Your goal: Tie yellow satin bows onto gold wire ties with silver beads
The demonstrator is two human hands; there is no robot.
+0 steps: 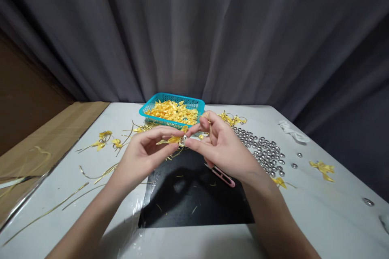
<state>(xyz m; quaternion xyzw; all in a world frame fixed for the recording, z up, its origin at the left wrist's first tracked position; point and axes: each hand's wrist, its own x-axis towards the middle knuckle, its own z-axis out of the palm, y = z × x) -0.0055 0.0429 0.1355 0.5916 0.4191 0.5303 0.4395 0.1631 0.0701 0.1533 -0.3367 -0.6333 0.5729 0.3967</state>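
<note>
Above the black mat (194, 206), both hands meet at a yellow ribbon bow (174, 140) with a small silver bead (182, 139) at its middle. My left hand (148, 147) pinches the bow between thumb and fingertips from the left side. From the right, the thumb and index finger of my right hand (220, 141) close on the bead. A thin gold cord (209, 120) runs by the curled fingers of the right hand; its far end is hidden. Beneath that hand lies a pink-handled cutter (223, 176).
Behind the hands stands a turquoise basket (148, 108) of yellow bows. Silver beads (267, 154) spread on the right, near a crumpled white piece (293, 131) and a loose yellow bow (322, 168). Gold cords (54, 210) and finished-looking bows (101, 141) lie left. Cardboard (54, 129) borders the white table (306, 210).
</note>
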